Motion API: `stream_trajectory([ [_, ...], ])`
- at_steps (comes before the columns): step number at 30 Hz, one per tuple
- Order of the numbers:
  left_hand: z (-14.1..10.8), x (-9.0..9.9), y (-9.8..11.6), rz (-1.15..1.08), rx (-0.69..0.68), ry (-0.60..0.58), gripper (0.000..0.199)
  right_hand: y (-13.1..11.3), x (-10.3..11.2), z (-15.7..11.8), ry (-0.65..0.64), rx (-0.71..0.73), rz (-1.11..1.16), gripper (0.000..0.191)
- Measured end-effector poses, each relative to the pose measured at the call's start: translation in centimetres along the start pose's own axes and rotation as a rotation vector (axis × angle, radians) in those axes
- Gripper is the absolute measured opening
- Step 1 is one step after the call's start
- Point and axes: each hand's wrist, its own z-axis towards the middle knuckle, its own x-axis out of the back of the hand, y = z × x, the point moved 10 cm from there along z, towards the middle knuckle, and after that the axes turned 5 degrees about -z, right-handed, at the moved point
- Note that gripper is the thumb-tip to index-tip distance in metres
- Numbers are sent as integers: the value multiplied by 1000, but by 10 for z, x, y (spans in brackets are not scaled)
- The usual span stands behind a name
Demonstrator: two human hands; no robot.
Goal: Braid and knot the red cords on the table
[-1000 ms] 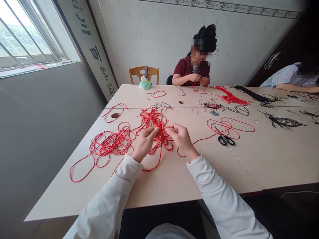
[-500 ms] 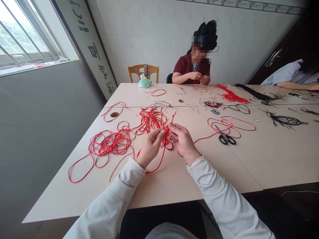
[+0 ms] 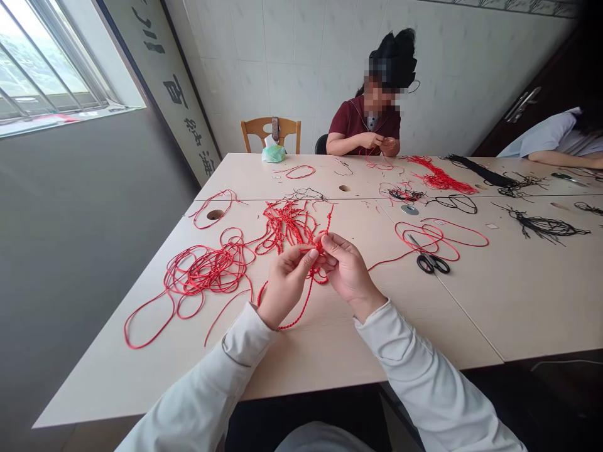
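Note:
My left hand [image 3: 291, 276] and my right hand [image 3: 346, 267] meet over the table, both pinching a red braided cord [image 3: 330, 218]. One knotted end of it rises above my fingertips, and a twisted length hangs below and curves under my left wrist. The exact spot between my fingers is partly hidden. Just behind my hands lies a bundle of red braided cords [image 3: 285, 220]. To the left is a loose tangle of smooth red cord [image 3: 207, 269].
Black-handled scissors [image 3: 432, 262] lie right of my hands beside looped red cord [image 3: 464, 242]. Black cord bundles [image 3: 546, 227] are farther right. Across the table [image 3: 367, 351] a person [image 3: 351, 129] handles red cord; another person's arm [image 3: 560, 157] rests at far right.
My hands have drawn slightly closer together at the cord, with my left hand shifted a little right. The camera view has tilted slightly.

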Motion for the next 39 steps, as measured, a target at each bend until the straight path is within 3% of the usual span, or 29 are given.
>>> stream_trajectory([
  [8, 0, -2, 1, 19, 14, -33, 22, -7, 6, 4, -58, 31, -19, 20],
  [15, -5, 15, 31, 393, -302, 109, 17, -21, -1, -3, -101, 125, -74, 10],
  [23, -15, 12, 55, 555, -479, 147, 14, -29, -4, -8, -105, 241, -170, 6],
  [39, -14, 9, 54, 491, -446, 110, 11, -32, 0, -10, -40, 302, -262, 6],
])
